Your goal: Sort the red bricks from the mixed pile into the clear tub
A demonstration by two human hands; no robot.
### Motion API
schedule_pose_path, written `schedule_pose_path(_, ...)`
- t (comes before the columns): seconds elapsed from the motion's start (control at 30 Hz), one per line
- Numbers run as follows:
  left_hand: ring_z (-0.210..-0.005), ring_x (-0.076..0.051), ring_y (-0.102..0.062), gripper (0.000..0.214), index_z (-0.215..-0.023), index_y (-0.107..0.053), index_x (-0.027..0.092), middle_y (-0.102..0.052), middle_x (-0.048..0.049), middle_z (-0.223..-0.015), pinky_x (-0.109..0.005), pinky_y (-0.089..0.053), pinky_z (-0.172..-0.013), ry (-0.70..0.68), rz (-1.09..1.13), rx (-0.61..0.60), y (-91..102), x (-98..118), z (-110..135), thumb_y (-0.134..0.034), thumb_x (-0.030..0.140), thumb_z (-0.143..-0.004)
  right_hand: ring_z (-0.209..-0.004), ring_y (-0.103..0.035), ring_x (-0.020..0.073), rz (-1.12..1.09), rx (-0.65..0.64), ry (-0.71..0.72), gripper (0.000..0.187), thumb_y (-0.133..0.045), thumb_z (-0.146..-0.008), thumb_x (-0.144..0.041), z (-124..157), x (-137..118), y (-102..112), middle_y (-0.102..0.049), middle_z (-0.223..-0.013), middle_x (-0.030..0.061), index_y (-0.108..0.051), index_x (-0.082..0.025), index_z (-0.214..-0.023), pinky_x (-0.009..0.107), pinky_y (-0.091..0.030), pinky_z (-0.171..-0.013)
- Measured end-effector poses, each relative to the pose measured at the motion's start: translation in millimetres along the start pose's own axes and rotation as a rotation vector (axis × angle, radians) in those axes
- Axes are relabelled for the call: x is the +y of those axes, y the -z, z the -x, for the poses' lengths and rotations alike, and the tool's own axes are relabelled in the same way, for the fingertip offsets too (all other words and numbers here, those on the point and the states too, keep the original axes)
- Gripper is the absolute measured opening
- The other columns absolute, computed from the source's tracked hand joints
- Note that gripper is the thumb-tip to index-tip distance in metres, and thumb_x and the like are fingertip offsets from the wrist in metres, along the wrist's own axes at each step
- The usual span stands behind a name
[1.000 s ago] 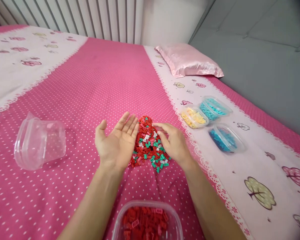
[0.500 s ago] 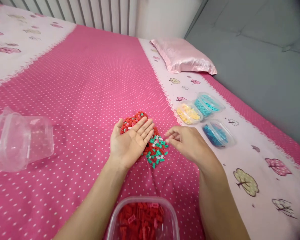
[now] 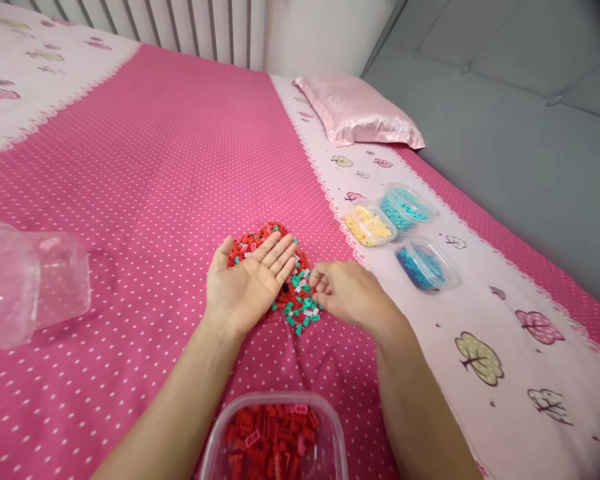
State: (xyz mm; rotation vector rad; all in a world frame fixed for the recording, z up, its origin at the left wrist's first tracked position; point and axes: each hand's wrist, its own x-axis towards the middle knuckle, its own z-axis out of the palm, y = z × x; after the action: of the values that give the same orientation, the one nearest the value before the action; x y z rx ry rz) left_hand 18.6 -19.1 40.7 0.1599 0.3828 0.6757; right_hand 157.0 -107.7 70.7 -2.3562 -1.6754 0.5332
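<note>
A heap of small plastic building bricks (image 3: pixel 299 303), mostly red with green, white and pink ones among them, lies on the pink dotted bedspread. Over its left side my left hand (image 3: pixel 250 283) is held palm up, fingers stretched out and nothing on the palm; it hides part of the heap. At the heap's right edge my right hand (image 3: pixel 347 293) is turned down with its fingers curled and the fingertips together; whether a brick sits between them is hidden. Nearest to me, between my forearms, stands a clear plastic tub (image 3: pixel 333 427) holding red and some pink bricks (image 3: pixel 275 440).
To the right stand small clear tubs with yellow pieces (image 3: pixel 369 227), turquoise pieces (image 3: pixel 405 208) and blue pieces (image 3: pixel 423 265). Clear containers (image 3: pixel 63 280) lie on the left. A pink pillow (image 3: pixel 357 110) rests at the back, beside a grey padded panel (image 3: pixel 505 133).
My right hand has moved slightly left and down to the heap's edge, its fingers more curled. My left hand stays palm up. The whole view has shifted a little.
</note>
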Motion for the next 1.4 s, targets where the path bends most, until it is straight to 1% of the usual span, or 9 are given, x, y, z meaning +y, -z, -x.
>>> schedule_pose_path(0.17, -0.118, -0.027, -0.053, 0.067, -0.133, -0.040, 0.002, -0.055, -0.0209, -0.127, -0.036, -0.048, -0.092, 0.011, 0.037, -0.009, 0.7, 0.3, 0.2, -0.035, 0.048, -0.084, -0.067, -0.064, 0.0116, -0.428, 0.258, 0.159, 0.010, -0.064, -0.074, -0.015, -4.3, -7.2, -4.3, -0.068, -0.076, -0.0010, -0.062, -0.019, -0.083, 0.022, -0.049, -0.063)
schedule_pose_path(0.27, -0.106, -0.024, -0.061, 0.065, -0.132, -0.041, 0.001, -0.061, -0.0203, -0.117, -0.032, -0.052, -0.084, 0.017, 0.050, -0.018, 0.7, 0.9, 1.1, -0.033, 0.046, -0.086, -0.070, -0.065, 0.0114, -0.598, 0.368, 0.270, 0.010, -0.062, -0.078, -0.019, -5.2, -21.1, -14.9, -0.069, -0.085, -0.0001, -0.061, -0.020, -0.088, 0.021, -0.051, -0.062)
schedule_pose_path(0.37, -0.098, -0.022, -0.064, 0.063, -0.131, -0.042, 0.001, -0.064, -0.0197, -0.111, -0.030, -0.053, -0.080, 0.027, 0.060, -0.023, 1.0, 1.2, 1.6, -0.032, 0.045, -0.087, -0.077, -0.066, 0.0119, -0.639, 0.441, 0.317, 0.016, -0.060, -0.080, -0.021, -4.9, -30.7, -22.3, -0.068, -0.096, 0.0009, -0.061, -0.021, -0.096, 0.023, -0.053, -0.068)
schedule_pose_path(0.5, -0.113, -0.027, -0.057, 0.064, -0.131, -0.042, 0.001, -0.058, -0.0231, -0.121, -0.034, -0.050, -0.089, 0.018, 0.080, -0.003, 1.7, 0.6, 0.8, -0.034, 0.046, -0.086, -0.071, -0.065, 0.0119, -0.571, 0.549, 0.206, 0.019, -0.056, -0.081, -0.018, -4.9, -19.8, -16.0, -0.069, -0.096, 0.0020, -0.062, -0.021, -0.100, 0.024, -0.053, -0.067)
schedule_pose_path(0.7, -0.123, -0.030, -0.048, 0.065, -0.133, -0.040, 0.000, -0.051, -0.0233, -0.131, -0.036, -0.047, -0.095, 0.026, 0.105, -0.022, 3.7, 0.0, -0.6, -0.036, 0.044, -0.084, -0.071, -0.065, 0.0156, -0.148, 0.311, -0.028, 0.012, -0.060, -0.075, -0.015, -1.6, 12.9, 4.5, -0.070, -0.074, -0.0002, -0.068, -0.022, -0.081, 0.027, -0.049, -0.068)
schedule_pose_path(0.83, -0.123, -0.030, -0.048, 0.066, -0.133, -0.039, 0.000, -0.052, -0.0232, -0.130, -0.037, -0.047, -0.095, 0.019, 0.105, -0.029, 5.3, -0.6, -1.4, -0.037, 0.044, -0.084, -0.072, -0.064, 0.0157, 0.062, 0.110, -0.145, 0.011, -0.066, -0.071, -0.016, 0.3, 12.5, 6.4, -0.070, -0.071, -0.0029, -0.070, -0.026, -0.073, 0.025, -0.044, -0.063)
schedule_pose_path(0.93, -0.122, -0.030, -0.049, 0.066, -0.133, -0.039, 0.000, -0.053, -0.0234, -0.130, -0.038, -0.048, -0.094, 0.017, 0.104, -0.036, 6.0, -0.9, -1.9, -0.037, 0.044, -0.083, -0.073, -0.064, 0.0147, 0.129, -0.025, -0.161, 0.015, -0.070, -0.068, -0.016, -1.7, 6.4, 2.0, -0.070, -0.073, -0.0034, -0.071, -0.028, -0.077, 0.023, -0.041, -0.060)
schedule_pose_path(1.2, -0.120, -0.029, -0.051, 0.066, -0.135, -0.038, 0.002, -0.054, -0.0229, -0.129, -0.037, -0.048, -0.093, 0.021, 0.101, -0.017, 4.0, -0.7, -0.7, -0.036, 0.043, -0.083, -0.072, -0.065, 0.0197, 0.227, -0.002, -0.141, 0.018, -0.070, -0.063, -0.013, -7.1, 4.2, -12.3, -0.070, -0.074, 0.0012, -0.071, -0.028, -0.075, 0.026, -0.040, -0.056)
schedule_pose_path(1.4, -0.121, -0.029, -0.050, 0.065, -0.132, -0.040, 0.000, -0.053, -0.0232, -0.129, -0.036, -0.047, -0.094, 0.016, 0.092, -0.016, 4.3, -0.3, -0.8, -0.036, 0.043, -0.083, -0.070, -0.064, 0.0207, 0.260, 0.008, -0.108, 0.016, -0.070, -0.065, -0.014, -2.9, 4.3, -11.3, -0.068, -0.071, 0.0035, -0.071, -0.025, -0.075, 0.027, -0.041, -0.058)
